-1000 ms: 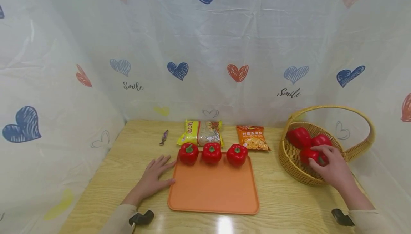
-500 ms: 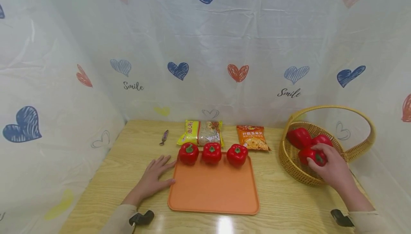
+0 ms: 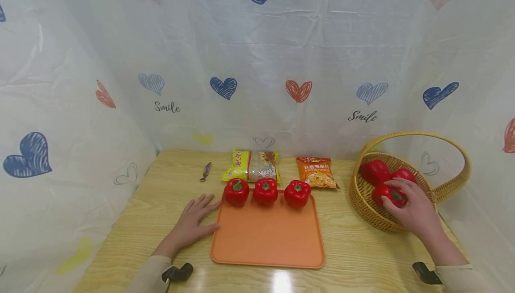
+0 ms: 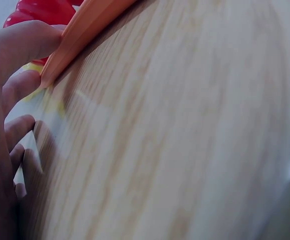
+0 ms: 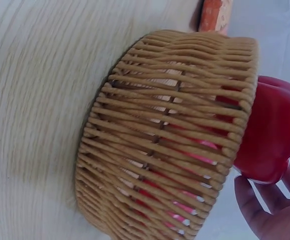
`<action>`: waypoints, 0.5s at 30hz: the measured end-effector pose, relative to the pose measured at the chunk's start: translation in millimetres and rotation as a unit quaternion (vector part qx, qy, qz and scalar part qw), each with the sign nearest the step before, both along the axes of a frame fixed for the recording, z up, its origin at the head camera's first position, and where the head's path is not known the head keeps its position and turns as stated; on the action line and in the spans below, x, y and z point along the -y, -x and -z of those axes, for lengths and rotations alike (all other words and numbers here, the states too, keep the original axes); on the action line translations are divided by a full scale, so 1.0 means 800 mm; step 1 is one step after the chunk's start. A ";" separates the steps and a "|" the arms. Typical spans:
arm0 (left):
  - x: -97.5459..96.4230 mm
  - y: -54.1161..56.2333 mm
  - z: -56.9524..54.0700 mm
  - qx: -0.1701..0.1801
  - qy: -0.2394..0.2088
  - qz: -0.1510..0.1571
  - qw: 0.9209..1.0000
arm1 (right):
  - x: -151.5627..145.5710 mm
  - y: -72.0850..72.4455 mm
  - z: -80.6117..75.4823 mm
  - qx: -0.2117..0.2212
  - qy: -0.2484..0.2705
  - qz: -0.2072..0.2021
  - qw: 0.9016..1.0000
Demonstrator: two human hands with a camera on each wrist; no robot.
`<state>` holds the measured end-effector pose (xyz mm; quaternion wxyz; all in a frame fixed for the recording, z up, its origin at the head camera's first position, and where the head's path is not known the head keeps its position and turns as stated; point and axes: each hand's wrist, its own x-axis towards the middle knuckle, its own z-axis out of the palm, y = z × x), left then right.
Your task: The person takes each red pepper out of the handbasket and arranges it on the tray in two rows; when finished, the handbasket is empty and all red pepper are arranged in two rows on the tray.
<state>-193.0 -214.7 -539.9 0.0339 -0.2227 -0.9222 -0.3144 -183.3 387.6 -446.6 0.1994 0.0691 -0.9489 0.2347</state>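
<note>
At the frame's right, a red pepper [image 3: 388, 195] is pinched by the right hand [image 3: 416, 209] over the basket [image 3: 372, 215] — it could be dropped if its glossy skin slips. By the spread left hand [image 3: 191, 224], lower left, the tray [image 3: 267, 241] is touched — a push could unsettle the three peppers [image 3: 265, 193].

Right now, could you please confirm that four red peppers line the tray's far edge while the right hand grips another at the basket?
Not quite: the head view shows three peppers, not four, along the far edge of the tray; the right hand does grip another pepper at the basket.
</note>
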 end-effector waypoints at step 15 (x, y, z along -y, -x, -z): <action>0.000 0.001 0.002 -0.002 -0.002 0.000 1.000 | 0.019 -0.004 -0.014 -0.002 -0.009 -0.021 1.000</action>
